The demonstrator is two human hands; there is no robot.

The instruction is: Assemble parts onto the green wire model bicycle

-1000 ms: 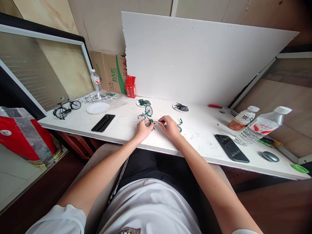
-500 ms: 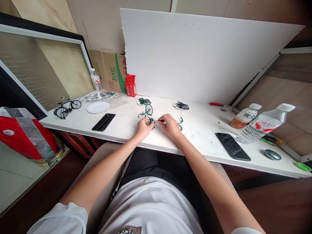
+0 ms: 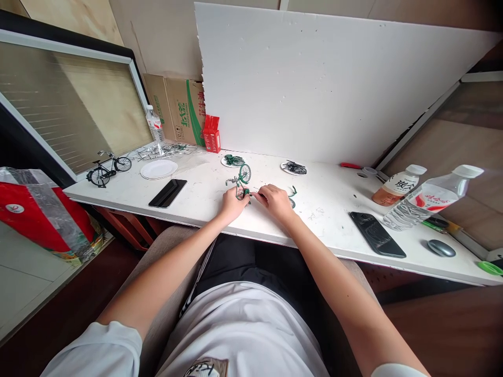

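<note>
A partly built green model bicycle (image 3: 244, 175) is tilted up, its front wheel and silver handlebar pointing away from me. My left hand (image 3: 233, 204) is closed around its lower frame, covering part of it. Close to the frame's right side, my right hand (image 3: 273, 200) has its thumb and forefinger pinched together. What they hold, if anything, is too small to make out. Just beyond the right hand lie a curved green piece (image 3: 293, 190) and a green-rimmed wheel (image 3: 292, 202), partly hidden by that hand.
White plates with green parts (image 3: 234, 160) and black parts (image 3: 294, 167) stand behind my hands. A finished black model bicycle (image 3: 106, 170), white plates (image 3: 159, 168) and a phone (image 3: 167, 192) are left. Another phone (image 3: 377, 234), bottles (image 3: 434, 199) and a mouse (image 3: 441, 247) are right.
The thin rod seen between the right fingers and the model is no longer clearly visible there. The right fingers have closed in slightly toward the frame, while the left hand keeps its hold.
</note>
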